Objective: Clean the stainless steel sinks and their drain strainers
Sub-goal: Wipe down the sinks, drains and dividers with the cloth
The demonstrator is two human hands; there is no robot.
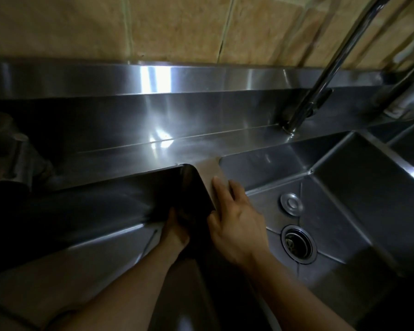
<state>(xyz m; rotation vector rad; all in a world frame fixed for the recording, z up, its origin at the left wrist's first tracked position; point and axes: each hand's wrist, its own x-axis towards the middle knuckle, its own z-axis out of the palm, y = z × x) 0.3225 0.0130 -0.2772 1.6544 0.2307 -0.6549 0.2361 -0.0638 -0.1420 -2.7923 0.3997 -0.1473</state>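
Left hand [176, 229] is pressed low against the dark inner wall of the left sink [110, 211], its grip not discernible, while the open right hand [234, 223] is braced flat on the divider [207, 169]; firm overlapping strokes are advised, the right sink's drain strainer [298, 243] left for later

Faucet [320, 91] overhangs the right sink [339, 211]; its basin lies open.

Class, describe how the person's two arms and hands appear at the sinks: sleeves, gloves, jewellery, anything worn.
Both forearms are bare, with no sleeves in view. The right hand wears no glove, ring or watch. The left hand sits in shadow; no glove shows, though finer detail is too dark to tell.
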